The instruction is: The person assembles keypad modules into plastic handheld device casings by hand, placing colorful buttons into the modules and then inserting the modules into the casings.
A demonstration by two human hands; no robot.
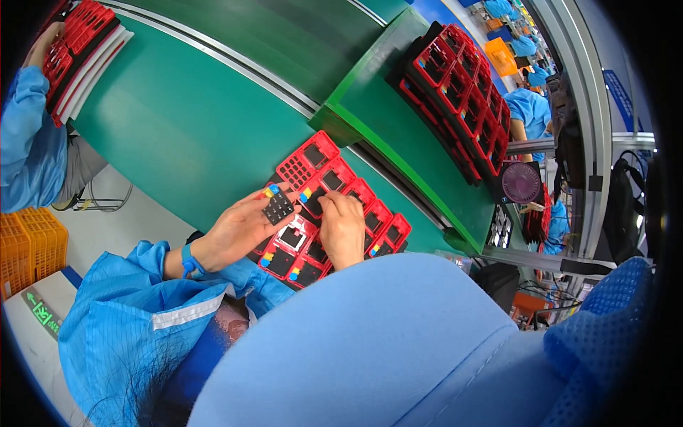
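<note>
My left hand point(238, 229) is turned palm up, a blue band round its wrist. Between its thumb and fingers sits a black keypad point(278, 208) with rows of small light marks. A blue and yellow bit point(272, 191) shows at the keypad's upper edge. My right hand point(343, 226) reaches down over the red phone shells point(295, 171), its fingers bent and brought together; whatever they hold is hidden. The shells lie in rows in front of me, with dark screen windows and small blue and yellow parts. One light-coloured shell point(291, 236) lies among them, between my hands.
A green raised shelf point(356, 107) bears stacked trays of red shells point(459, 92) at the right. At the far left, a co-worker's blue sleeve point(32, 135) is beside another red stack point(82, 32). A metal rail point(235, 64) crosses the green bench point(163, 121). Orange crates point(32, 245) stand lower left.
</note>
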